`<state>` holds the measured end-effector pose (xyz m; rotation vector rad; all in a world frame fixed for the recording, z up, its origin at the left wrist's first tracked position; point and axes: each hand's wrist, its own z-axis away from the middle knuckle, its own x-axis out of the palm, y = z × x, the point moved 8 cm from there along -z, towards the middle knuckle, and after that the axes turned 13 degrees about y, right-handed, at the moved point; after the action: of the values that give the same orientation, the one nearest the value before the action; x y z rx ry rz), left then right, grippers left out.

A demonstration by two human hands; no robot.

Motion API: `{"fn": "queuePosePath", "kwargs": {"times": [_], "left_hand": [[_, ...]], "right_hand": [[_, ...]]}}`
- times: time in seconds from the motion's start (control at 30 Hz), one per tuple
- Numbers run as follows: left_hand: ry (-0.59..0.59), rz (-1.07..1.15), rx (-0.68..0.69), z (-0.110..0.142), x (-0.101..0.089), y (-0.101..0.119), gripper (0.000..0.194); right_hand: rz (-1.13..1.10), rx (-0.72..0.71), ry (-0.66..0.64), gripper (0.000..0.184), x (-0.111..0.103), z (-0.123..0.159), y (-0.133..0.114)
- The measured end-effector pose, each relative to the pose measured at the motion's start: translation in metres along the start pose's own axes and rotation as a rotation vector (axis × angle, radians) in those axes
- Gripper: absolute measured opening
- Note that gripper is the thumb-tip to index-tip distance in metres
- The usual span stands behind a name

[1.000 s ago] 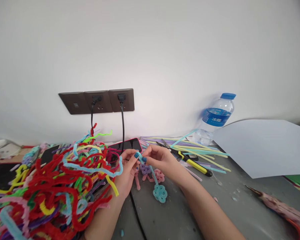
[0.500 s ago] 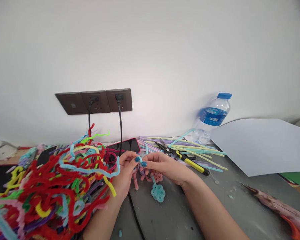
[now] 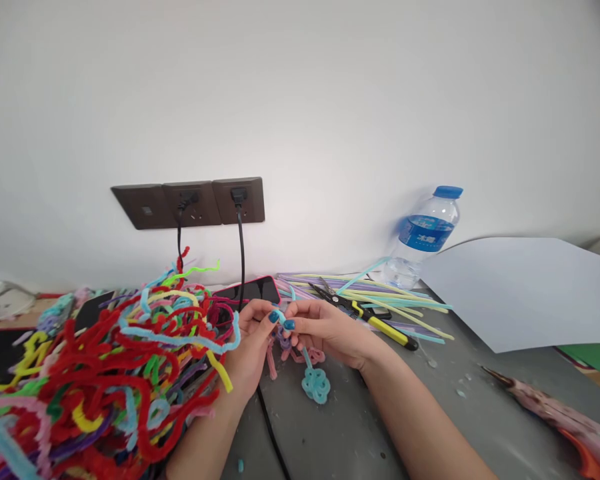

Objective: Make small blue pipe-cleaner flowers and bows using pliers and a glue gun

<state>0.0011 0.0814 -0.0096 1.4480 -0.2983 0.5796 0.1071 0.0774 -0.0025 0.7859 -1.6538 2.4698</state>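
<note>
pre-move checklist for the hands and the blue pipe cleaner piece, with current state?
1. Left hand and right hand both pinch the blue pipe cleaner: ok.
2. Knotted blue flower end hangs free below the hands: ok.
3. Tangled pipe cleaner pile apart from the left hand: not ok, touching.
4. Pliers within the right hand's reach: ok.
5. Black cable apart from the flower: ok.
6. Stem twist tight: cannot tell.

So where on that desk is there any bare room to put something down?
Bare grey tabletop lies between the right forearm, the white sheet and the pink tool. The pipe-cleaner heap crowds the left; straight stems and pliers crowd the back.
</note>
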Motion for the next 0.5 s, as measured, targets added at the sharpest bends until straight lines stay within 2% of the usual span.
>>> {"fn": "queuePosePath", "kwargs": {"times": [0.1,0.2,0.3,0.4,0.5], "left_hand": [[0.024,-0.102,0.081,-0.001,-0.004,0.007,0.024],[0.036,-0.331,0.277,0.000,-0.005,0.022,0.018],[-0.054,-0.490,0.455,0.006,0.003,0.034,0.018],[-0.100,-0.548,0.581,0.010,0.009,0.040,0.009],[-0.124,-0.602,0.794,0.018,0.014,0.049,0.004]], "right_hand": [[-0.051,-0.004,0.052,0.028,-0.007,0.000,-0.004],[-0.078,-0.014,0.097,0.028,-0.014,-0.001,-0.007],[-0.060,0.002,0.083,0.027,-0.017,0.000,-0.006],[-0.045,0.012,0.084,0.027,-0.019,-0.001,-0.004],[-0.033,-0.060,0.120,0.028,-0.022,-0.003,-0.010]]}}
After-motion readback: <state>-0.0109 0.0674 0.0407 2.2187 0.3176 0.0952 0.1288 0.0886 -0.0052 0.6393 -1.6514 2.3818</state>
